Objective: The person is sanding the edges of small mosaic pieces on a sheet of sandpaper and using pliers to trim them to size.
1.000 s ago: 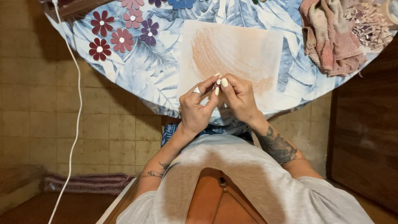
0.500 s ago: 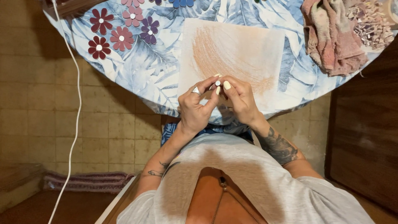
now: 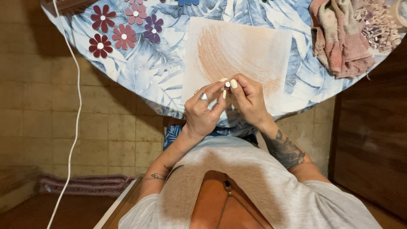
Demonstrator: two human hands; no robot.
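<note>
My left hand (image 3: 202, 111) and my right hand (image 3: 249, 101) meet fingertip to fingertip over the near edge of a round table with a blue leaf-print cloth (image 3: 144, 63). Between the fingertips of both hands sits a tiny white round piece (image 3: 227, 84); both hands pinch it. A silver ring shows on my left hand. Under the hands lies a pale sheet (image 3: 239, 55) smeared with orange-brown streaks.
Several flat flower shapes (image 3: 123, 29) in dark red, pink and purple lie at the table's far left. A crumpled pink rag (image 3: 339, 38) and a heap of small pale chips (image 3: 377, 23) lie at the far right. A white cable (image 3: 74, 123) hangs down at left over tiled floor.
The two hands have stayed together on the small white piece, turning it slightly between the fingertips. The view has shifted a little.
</note>
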